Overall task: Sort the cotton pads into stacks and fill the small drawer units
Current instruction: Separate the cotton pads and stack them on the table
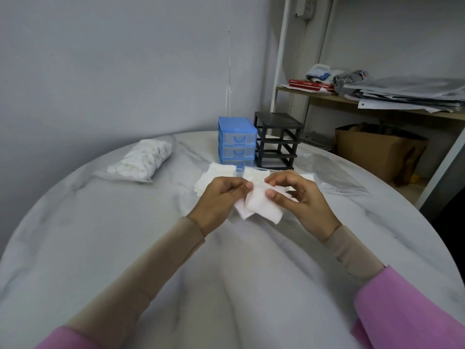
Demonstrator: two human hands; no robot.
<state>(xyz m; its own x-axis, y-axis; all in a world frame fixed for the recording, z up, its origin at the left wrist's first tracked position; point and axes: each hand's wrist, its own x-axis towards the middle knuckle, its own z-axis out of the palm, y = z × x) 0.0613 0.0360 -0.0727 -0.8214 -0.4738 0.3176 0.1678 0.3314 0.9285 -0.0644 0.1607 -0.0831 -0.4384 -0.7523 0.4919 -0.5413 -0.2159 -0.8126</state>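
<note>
Both hands hold a few square white cotton pads (261,206) above the round marble table (125,248). My left hand (219,200) pinches them from the left, and my right hand (299,197) pinches them from the right with thumb and fingers. More square pads (216,173) lie spread on the table just behind the hands. A blue drawer unit (237,141) with three shut drawers stands further back, beside a black drawer frame (276,139) that has no drawers in it. A clear drawer (261,170) lies partly hidden behind my hands.
A clear bag of round cotton pads (141,159) lies at the back left. An empty clear plastic bag (337,177) lies at the right. Behind the table stand a shelf with papers (407,93) and a cardboard box (377,149).
</note>
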